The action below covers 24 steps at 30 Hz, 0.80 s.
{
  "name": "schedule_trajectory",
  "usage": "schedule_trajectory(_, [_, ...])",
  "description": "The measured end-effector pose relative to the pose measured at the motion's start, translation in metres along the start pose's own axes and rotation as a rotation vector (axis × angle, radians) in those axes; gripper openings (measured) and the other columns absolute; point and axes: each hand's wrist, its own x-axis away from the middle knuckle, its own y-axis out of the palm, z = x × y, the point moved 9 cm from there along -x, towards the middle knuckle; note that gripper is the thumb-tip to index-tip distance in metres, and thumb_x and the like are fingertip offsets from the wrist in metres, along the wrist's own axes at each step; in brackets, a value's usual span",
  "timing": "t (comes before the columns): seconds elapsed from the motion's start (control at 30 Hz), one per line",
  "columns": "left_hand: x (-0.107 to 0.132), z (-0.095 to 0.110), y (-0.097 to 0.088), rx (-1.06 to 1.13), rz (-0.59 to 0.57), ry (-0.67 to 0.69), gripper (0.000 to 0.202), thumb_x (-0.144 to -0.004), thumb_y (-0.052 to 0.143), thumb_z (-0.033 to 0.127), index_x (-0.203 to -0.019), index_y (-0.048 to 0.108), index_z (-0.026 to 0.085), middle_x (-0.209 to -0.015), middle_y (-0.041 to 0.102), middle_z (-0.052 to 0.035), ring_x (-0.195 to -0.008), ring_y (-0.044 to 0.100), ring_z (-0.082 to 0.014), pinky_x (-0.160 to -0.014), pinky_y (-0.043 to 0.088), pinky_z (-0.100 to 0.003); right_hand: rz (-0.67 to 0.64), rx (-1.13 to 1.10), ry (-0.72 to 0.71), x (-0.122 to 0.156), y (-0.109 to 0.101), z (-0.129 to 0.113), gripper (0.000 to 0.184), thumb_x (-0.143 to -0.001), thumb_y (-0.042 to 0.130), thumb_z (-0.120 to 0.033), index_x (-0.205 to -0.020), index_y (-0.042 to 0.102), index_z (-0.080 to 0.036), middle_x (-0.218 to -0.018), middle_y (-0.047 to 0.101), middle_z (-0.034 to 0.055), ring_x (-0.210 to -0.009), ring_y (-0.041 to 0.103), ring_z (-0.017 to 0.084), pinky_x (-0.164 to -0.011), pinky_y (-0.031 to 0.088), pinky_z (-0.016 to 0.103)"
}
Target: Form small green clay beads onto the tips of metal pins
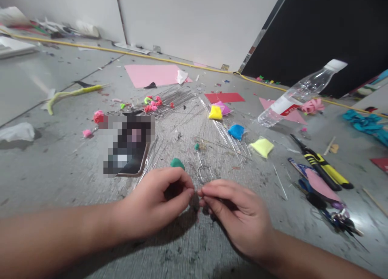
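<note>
My left hand (168, 200) and my right hand (235, 210) almost meet at the fingertips, low in the middle of the view. Each is closed in a pinch, thumb against forefinger. Whatever is between the fingers is too small or hidden to make out. Just beyond them is a thin bent wire with loops (204, 173), tipped by a small green clay ball (197, 146). I cannot tell whether this wire reaches into my fingers. A larger lump of green clay (177, 163) lies behind my left hand, partly covered by it.
Left of centre lies a phone (133, 162), partly blurred out. Loose thin wires (224, 129), clay packets (236, 131) and pink clay flowers (153, 104) spread beyond my hands. To the right are a tilted plastic bottle (298, 95), yellow-black pliers (321, 166) and a pile of small tools (342, 218).
</note>
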Motion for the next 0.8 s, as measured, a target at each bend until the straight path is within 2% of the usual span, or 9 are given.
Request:
schedule_trajectory(0.17, [-0.001,0.0,0.003,-0.029,-0.023,0.009,0.013,-0.091,0.058,0.021,-0.082,0.067,0.017,-0.068,0.066,0.0008,-0.061,0.057,-0.0124,-0.057,0.045,-0.024,0.021,0.058,-0.028,0.0,-0.001,-0.004,0.018,-0.091,0.07,-0.01,-0.1,0.074,-0.025,-0.085,0.075,0.0029,-0.074,0.072,0.016,-0.066,0.063,0.03])
schedule_trajectory(0.33, [0.0,0.007,0.001,-0.043,-0.02,0.067,0.017,-0.096,0.055,0.018,-0.088,0.07,0.019,-0.074,0.073,0.0002,-0.065,0.065,-0.0124,-0.062,0.049,-0.023,0.002,0.091,-0.068,0.0,0.0,-0.011,0.016,-0.092,0.067,-0.012,-0.101,0.071,-0.024,-0.081,0.071,0.0018,-0.068,0.067,0.014,-0.06,0.058,0.026])
schedule_trajectory(0.43, [0.001,0.01,-0.001,-0.027,-0.012,0.082,0.018,-0.095,0.056,0.02,-0.086,0.072,0.017,-0.068,0.072,0.0002,-0.059,0.063,-0.0113,-0.058,0.048,-0.022,0.006,0.104,-0.086,0.001,0.001,-0.014,0.017,-0.091,0.064,-0.011,-0.102,0.07,-0.023,-0.081,0.071,0.0021,-0.069,0.067,0.014,-0.061,0.057,0.025])
schedule_trajectory(0.6, [0.007,0.007,0.004,0.054,-0.007,-0.013,0.023,-0.094,0.058,0.026,-0.079,0.071,0.015,-0.06,0.066,0.0003,-0.053,0.055,-0.0101,-0.051,0.043,-0.02,-0.006,0.147,-0.148,0.004,0.002,-0.024,0.026,-0.088,0.063,-0.006,-0.106,0.069,-0.024,-0.081,0.071,0.0019,-0.068,0.067,0.014,-0.061,0.058,0.025])
schedule_trajectory(0.8, [0.013,0.003,0.016,0.16,-0.066,-0.119,0.029,-0.093,0.053,0.033,-0.074,0.065,0.015,-0.06,0.057,0.0009,-0.056,0.047,-0.0112,-0.051,0.04,-0.022,-0.053,0.165,-0.204,0.006,0.007,-0.034,0.037,-0.086,0.062,-0.002,-0.114,0.067,-0.025,-0.084,0.072,0.003,-0.067,0.067,0.015,-0.058,0.058,0.025])
